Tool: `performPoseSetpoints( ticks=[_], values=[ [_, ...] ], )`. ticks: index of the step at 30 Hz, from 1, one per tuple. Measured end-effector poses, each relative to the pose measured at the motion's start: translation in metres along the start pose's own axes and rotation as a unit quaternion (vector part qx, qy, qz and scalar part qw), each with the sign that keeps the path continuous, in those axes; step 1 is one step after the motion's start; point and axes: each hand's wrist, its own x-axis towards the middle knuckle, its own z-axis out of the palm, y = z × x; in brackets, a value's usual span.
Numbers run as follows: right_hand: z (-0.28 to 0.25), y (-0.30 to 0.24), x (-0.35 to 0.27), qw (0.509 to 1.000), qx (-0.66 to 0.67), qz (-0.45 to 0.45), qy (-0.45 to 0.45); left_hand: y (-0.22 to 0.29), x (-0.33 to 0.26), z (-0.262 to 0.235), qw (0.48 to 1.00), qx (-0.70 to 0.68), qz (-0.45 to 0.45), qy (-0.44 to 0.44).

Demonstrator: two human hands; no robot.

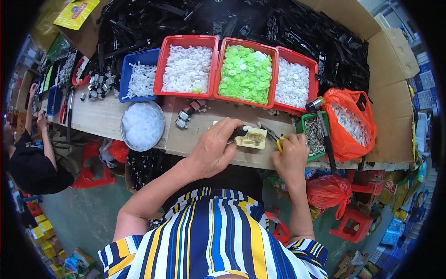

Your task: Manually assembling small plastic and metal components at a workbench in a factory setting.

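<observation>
My left hand point(211, 146) pinches a small black plastic part point(239, 133) at the left side of a cream-coloured block point(253, 138) on the bench. The block has a worn, stained recess. To its right, my right hand point(291, 152) is closed round pliers point(270, 132) with yellow grips, their dark jaws pointing up and left toward the block's far edge. Small metal pieces with red parts point(188, 113) lie beyond my left hand. A green basket of metal pins point(315, 137) stands just right of my right hand, with a hammer point(325, 135) lying across it.
Across the bench stand a blue bin point(124, 83) and red bins holding white pieces point(188, 65) and green discs point(245, 74). Black parts point(223, 21) are heaped behind. A round dish point(142, 125) sits left; an orange bag point(348, 121) right. Another person point(35, 160) works at far left.
</observation>
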Motion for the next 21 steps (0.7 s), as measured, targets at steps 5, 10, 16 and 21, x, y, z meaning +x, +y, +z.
performPoseSetpoints(
  ticks=[5,10,16,21],
  values=[
    [-0.013,-0.004,-0.004,0.982,0.158,-0.028,0.103,-0.001,-0.002,-0.003,1.0,0.002,0.016,-0.01],
    [-0.016,-0.027,-0.01,0.958,0.248,-0.106,0.099,0.0,-0.002,0.003,0.999,-0.023,-0.011,0.022],
    [-0.015,-0.03,-0.012,0.963,0.244,-0.104,0.049,0.002,-0.002,0.004,1.0,-0.024,-0.001,-0.02],
    [-0.012,-0.024,-0.012,0.959,0.236,-0.148,0.06,0.004,-0.003,-0.003,0.973,-0.157,-0.126,-0.116]
  ],
)
